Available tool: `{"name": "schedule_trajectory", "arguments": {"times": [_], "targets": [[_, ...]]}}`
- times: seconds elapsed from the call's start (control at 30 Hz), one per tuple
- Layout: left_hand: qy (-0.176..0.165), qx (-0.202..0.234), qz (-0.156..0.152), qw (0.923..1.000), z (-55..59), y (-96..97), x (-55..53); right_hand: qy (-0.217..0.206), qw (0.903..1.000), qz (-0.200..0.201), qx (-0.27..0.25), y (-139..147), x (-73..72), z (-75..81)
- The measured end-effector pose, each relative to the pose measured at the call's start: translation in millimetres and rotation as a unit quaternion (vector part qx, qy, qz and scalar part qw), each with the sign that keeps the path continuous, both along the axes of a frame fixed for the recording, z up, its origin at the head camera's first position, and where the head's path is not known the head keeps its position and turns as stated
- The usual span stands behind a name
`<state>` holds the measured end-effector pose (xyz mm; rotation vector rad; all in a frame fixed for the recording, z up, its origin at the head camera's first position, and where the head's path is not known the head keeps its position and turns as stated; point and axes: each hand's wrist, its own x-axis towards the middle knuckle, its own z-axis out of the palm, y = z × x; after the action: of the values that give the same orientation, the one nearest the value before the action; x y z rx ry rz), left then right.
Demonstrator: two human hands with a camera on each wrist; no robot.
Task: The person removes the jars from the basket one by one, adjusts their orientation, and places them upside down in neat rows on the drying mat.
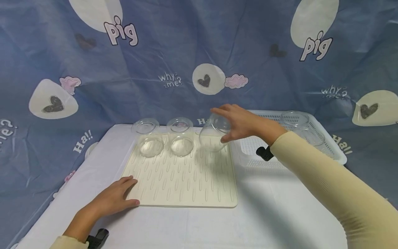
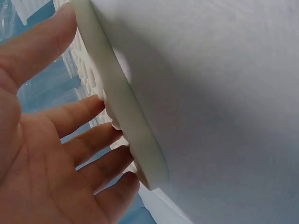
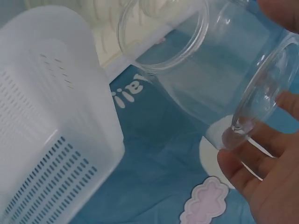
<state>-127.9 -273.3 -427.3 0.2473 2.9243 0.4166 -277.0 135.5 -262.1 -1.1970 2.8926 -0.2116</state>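
Observation:
My right hand (image 1: 244, 122) holds a clear glass (image 1: 209, 140) by its flared, disc-like end, tilted above the mat's back right corner. In the right wrist view, the fingers (image 3: 236, 175) touch that disc, and the round rim of the glass (image 3: 201, 86) points away from the palm. Two similar clear glasses, a left one (image 1: 150, 145) and a right one (image 1: 181, 143), stand on the cream ribbed mat (image 1: 186, 186) with their discs up. My left hand (image 1: 113, 197) rests at the mat's front left edge, its fingertips touching the edge (image 2: 124, 112) in the left wrist view.
A white perforated basket (image 1: 334, 148) stands to the right of the mat, holding more clear glasses (image 1: 306, 133). White cloth (image 1: 186, 224) covers the table. A blue printed curtain (image 1: 174, 41) hangs right behind.

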Motion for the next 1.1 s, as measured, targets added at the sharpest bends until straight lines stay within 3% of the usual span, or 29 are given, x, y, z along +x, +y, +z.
{"name": "schedule_trajectory", "arguments": {"times": [0.2,0.4,0.77,0.93,1.1], "targets": [[-0.013,-0.009,0.000,0.9999,0.2,-0.1,-2.3,-0.028,0.9986,-0.038,0.023,-13,-16.0,-6.2],[-0.013,-0.005,-0.002,0.9999,-1.1,-1.3,-2.6,-0.041,0.9969,-0.055,0.038,-22,-23.1,-14.6],[-0.025,-0.006,0.005,0.9997,-1.2,-1.7,-4.1,-0.063,0.9945,-0.084,0.006,-18,-41.6,-27.6],[-0.024,-0.002,0.005,0.9997,-1.6,-1.4,-3.6,-0.092,0.9894,-0.112,0.006,-15,-45.7,-32.8],[-0.024,-0.002,0.004,0.9997,-0.4,-1.8,-3.7,-0.105,0.9878,-0.115,0.005,-18,-47.0,-35.7]]}}
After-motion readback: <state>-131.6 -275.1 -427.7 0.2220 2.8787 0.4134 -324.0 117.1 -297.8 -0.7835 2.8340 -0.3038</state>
